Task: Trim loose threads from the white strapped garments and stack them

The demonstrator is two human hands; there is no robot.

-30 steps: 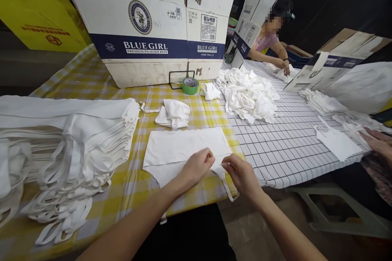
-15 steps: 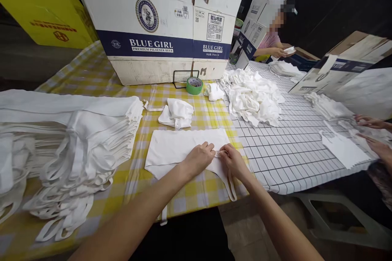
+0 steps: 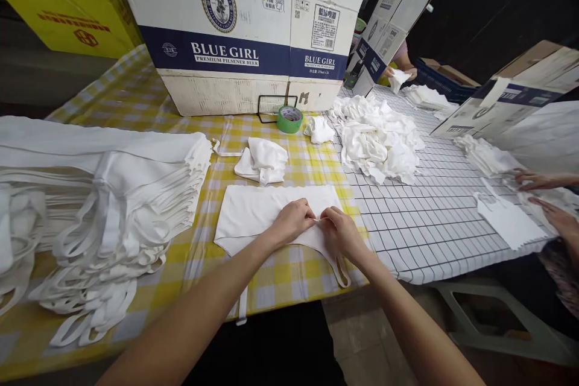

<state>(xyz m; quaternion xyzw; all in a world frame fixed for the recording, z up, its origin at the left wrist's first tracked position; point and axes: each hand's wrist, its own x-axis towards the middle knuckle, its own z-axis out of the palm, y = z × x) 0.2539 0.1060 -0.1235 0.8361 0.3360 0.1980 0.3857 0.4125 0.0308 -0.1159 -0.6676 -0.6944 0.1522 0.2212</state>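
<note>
A white camisole top (image 3: 257, 211) with thin straps lies flat on the yellow checked cloth in front of me. My left hand (image 3: 295, 219) pinches its fabric near the neckline, fingers bent and closed. Close beside it, my right hand (image 3: 339, 229) also has the fabric pinched between thumb and fingers. The fingertips of both hands nearly meet, and the bit of cloth between them is mostly hidden. One strap loop (image 3: 341, 271) hangs down below my right hand; another strap (image 3: 242, 304) drops over the table edge.
At left lies a thick stack of white strapped garments (image 3: 149, 157). Beyond the top are a folded white garment (image 3: 262, 160), green tape (image 3: 289, 119) and a large beer carton (image 3: 217, 93). To the right are a heap of white cloth (image 3: 380, 139) and another person's hands (image 3: 547, 193).
Both hands have drawn closer together at the neckline, still pinching the fabric. The view has tilted slightly down. The far co-worker's hands and cloth have moved left and lower, partly behind a carton.
</note>
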